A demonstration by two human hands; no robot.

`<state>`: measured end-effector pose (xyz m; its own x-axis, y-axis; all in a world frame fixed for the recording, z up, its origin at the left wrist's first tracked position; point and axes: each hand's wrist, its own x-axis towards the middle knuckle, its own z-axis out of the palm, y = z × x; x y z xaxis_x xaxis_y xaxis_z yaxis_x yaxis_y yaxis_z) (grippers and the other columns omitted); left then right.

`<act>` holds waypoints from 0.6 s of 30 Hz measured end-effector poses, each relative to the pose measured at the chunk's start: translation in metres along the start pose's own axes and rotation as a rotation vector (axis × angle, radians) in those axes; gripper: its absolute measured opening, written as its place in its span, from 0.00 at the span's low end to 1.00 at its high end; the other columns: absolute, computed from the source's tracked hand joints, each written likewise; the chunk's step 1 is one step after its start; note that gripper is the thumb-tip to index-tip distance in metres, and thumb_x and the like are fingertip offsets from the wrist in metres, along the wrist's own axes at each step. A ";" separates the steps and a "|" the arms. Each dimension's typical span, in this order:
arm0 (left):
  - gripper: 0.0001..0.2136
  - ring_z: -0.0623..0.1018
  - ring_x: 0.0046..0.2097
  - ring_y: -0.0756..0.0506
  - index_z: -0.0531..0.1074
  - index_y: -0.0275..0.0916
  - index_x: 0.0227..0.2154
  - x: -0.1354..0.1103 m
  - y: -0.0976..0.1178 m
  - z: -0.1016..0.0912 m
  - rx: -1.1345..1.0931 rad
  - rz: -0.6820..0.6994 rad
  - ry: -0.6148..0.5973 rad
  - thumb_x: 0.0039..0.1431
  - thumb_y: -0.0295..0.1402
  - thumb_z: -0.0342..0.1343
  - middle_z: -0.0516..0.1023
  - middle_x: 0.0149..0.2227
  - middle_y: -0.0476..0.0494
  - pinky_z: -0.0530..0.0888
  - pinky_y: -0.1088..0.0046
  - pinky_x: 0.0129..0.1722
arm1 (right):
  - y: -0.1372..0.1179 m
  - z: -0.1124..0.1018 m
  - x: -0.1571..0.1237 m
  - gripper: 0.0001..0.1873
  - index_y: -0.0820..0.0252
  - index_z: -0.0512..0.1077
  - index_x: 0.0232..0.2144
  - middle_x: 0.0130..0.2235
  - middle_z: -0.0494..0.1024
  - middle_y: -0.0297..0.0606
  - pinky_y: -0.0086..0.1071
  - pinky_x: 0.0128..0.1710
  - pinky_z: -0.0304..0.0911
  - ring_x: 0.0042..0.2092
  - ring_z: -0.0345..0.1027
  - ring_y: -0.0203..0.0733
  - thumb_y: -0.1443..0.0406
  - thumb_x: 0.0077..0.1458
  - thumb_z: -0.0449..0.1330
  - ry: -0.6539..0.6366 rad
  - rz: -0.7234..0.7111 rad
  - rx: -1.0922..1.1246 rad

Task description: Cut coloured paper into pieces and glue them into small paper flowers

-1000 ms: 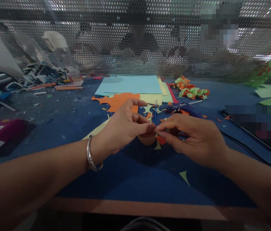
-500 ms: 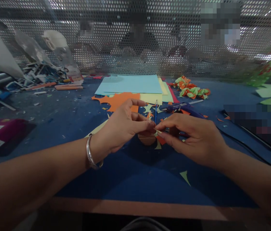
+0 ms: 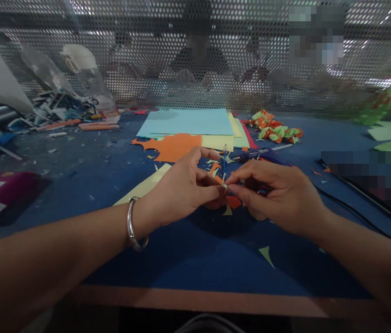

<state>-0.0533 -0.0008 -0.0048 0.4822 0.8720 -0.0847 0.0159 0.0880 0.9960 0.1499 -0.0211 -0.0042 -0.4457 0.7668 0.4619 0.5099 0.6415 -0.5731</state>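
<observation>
Thumb and fingertips of my left hand (image 3: 181, 188) pinch a small pale piece of paper (image 3: 225, 187) above the blue tabletop. My right hand (image 3: 283, 194) grips the same piece from the other side, its thumb and forefinger pressed together. Most of the piece is covered by the fingertips. Just behind it a thin blue pen-like stick (image 3: 225, 162) points away from me. Below the hands lie an orange scrap (image 3: 233, 201) and a pale green sliver (image 3: 228, 210). Beside my left wrist a pale yellow sheet (image 3: 143, 185) is partly hidden.
Stacked coloured sheets (image 3: 188, 121) lie by the perforated metal screen (image 3: 146, 55), with a cut-up orange sheet (image 3: 177, 149) before them. Crumpled orange and green paper flowers (image 3: 280, 133) are at back right. A bottle (image 3: 93, 83) stands back left; a magenta case (image 3: 3, 194) lies at left.
Both hands have shifted slightly and their fingertips have drawn closer together over the pale piece. The wooden-looking round patch beneath the left fingers is now covered.
</observation>
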 end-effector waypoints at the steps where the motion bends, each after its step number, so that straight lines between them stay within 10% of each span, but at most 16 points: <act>1: 0.24 0.82 0.30 0.47 0.59 0.41 0.50 -0.001 0.000 0.000 0.001 0.000 -0.015 0.55 0.23 0.64 0.80 0.27 0.50 0.79 0.70 0.35 | 0.001 0.000 0.000 0.02 0.57 0.76 0.35 0.31 0.77 0.31 0.28 0.27 0.64 0.26 0.67 0.31 0.67 0.60 0.62 -0.004 0.015 0.015; 18: 0.23 0.84 0.33 0.45 0.58 0.43 0.51 -0.005 0.000 0.001 0.069 0.041 -0.104 0.57 0.24 0.62 0.81 0.30 0.49 0.79 0.69 0.37 | 0.003 0.002 0.002 0.04 0.60 0.75 0.35 0.22 0.74 0.29 0.26 0.18 0.59 0.19 0.64 0.30 0.65 0.59 0.64 -0.098 0.281 0.307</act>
<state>-0.0548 -0.0057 -0.0040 0.5722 0.8189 -0.0443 0.0525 0.0173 0.9985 0.1491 -0.0177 -0.0059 -0.3963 0.8959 0.2007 0.3855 0.3608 -0.8492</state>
